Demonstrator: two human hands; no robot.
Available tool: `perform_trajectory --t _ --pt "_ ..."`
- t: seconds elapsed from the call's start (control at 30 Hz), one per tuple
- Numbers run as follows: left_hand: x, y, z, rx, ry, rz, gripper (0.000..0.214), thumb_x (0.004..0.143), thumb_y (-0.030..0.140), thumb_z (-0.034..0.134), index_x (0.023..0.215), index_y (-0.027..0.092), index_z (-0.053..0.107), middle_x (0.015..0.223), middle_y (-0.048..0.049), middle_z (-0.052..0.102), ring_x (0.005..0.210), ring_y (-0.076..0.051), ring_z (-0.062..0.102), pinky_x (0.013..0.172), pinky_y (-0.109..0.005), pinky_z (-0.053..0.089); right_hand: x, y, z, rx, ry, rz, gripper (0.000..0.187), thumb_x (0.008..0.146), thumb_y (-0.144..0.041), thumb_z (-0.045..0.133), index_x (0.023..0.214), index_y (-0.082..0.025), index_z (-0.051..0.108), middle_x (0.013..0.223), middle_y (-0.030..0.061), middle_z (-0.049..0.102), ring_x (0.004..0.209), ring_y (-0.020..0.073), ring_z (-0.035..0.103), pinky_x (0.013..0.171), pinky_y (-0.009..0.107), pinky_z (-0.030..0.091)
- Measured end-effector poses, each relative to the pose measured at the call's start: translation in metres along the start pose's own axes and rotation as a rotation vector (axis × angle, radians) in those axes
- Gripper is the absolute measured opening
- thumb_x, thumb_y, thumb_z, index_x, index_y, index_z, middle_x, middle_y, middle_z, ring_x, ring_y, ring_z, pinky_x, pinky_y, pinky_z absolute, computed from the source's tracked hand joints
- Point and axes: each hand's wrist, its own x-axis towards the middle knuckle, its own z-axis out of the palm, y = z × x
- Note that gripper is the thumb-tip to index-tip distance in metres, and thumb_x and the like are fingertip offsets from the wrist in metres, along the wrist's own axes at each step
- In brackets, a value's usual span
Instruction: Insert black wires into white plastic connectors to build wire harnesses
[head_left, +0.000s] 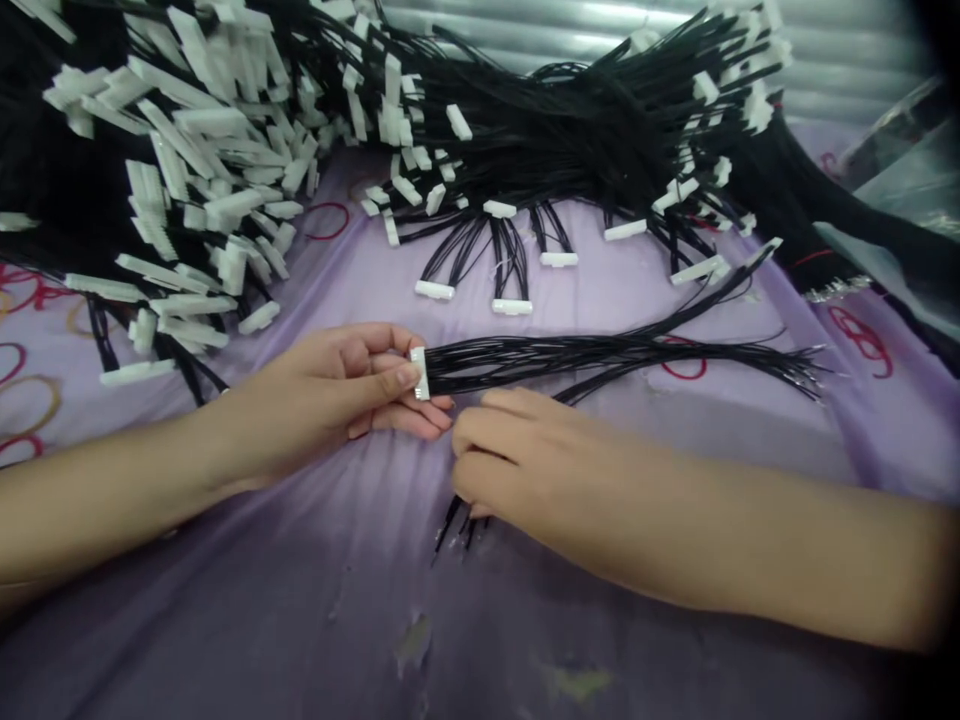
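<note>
Between the thumb and fingers of my left hand (360, 385) is a white connector (420, 374). Black wires (540, 355) run from it to the right across the purple cloth, splitting into two strands, one with bare metal tips. My right hand (525, 455) is closed just below those wires, back of the hand upward. Loose black wire ends (461, 530) poke out beneath its fingers, so it holds some black wires; their other part shows above the hand. The right fingertips are mostly hidden.
A big heap of wire harnesses with white connectors (217, 130) lies at the left. Another black harness pile (555, 130) spans the back, before a ribbed metal surface (585, 30). Red rubber bands (859, 340) and clear plastic bags (911, 170) are at the right. The purple cloth (300, 600) has torn spots.
</note>
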Motion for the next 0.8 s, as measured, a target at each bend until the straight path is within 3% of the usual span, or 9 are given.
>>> perform_trajectory --t 0.1,0.2,0.3,0.63,0.8 --pt "-0.001 0.0 -0.001 0.001 -0.032 0.004 0.016 0.082 0.017 0.063 0.093 0.013 0.052 0.072 -0.0054 0.07 0.071 -0.013 0.07 0.066 -0.015 0.057 0.004 0.004 -0.003 0.094 0.104 0.072 0.008 0.088 -0.009 0.05 0.086 -0.012 0.057 0.087 0.0027 0.058 0.08 0.0122 0.051 0.072 0.024 0.041" --pt "-0.001 0.001 -0.001 0.009 -0.09 0.026 0.012 0.085 0.015 0.058 0.095 0.013 0.052 0.076 -0.004 0.07 0.073 -0.011 0.069 0.069 -0.016 0.057 0.012 0.007 -0.008 0.125 0.287 0.268 0.01 0.089 -0.012 0.049 0.083 -0.013 0.057 0.079 -0.0005 0.057 0.071 0.0081 0.05 0.063 0.02 0.039" --pt "-0.001 0.002 0.0 0.035 -0.139 0.025 0.008 0.086 0.014 0.055 0.094 0.013 0.051 0.079 -0.0041 0.07 0.073 -0.01 0.068 0.069 -0.016 0.057 0.019 0.011 -0.007 0.082 0.39 0.424 0.012 0.085 -0.014 0.054 0.074 -0.012 0.056 0.071 -0.0006 0.055 0.065 0.0079 0.048 0.059 0.021 0.037" --pt "-0.001 0.003 -0.001 0.086 -0.181 0.001 0.008 0.088 0.014 0.053 0.093 0.013 0.048 0.079 -0.0033 0.07 0.069 -0.009 0.067 0.067 -0.017 0.057 0.02 0.018 -0.005 0.043 0.455 0.33 0.015 0.081 -0.009 0.055 0.067 -0.011 0.06 0.065 -0.0019 0.056 0.06 0.0067 0.049 0.058 0.02 0.037" --pt "-0.002 0.004 -0.001 0.08 -0.175 -0.022 0.009 0.087 0.015 0.055 0.092 0.013 0.049 0.079 -0.0035 0.07 0.07 -0.009 0.067 0.066 -0.017 0.056 0.02 0.018 0.002 -0.054 0.456 0.248 0.014 0.083 -0.009 0.056 0.071 -0.009 0.062 0.067 0.002 0.056 0.064 0.0111 0.05 0.061 0.024 0.04"
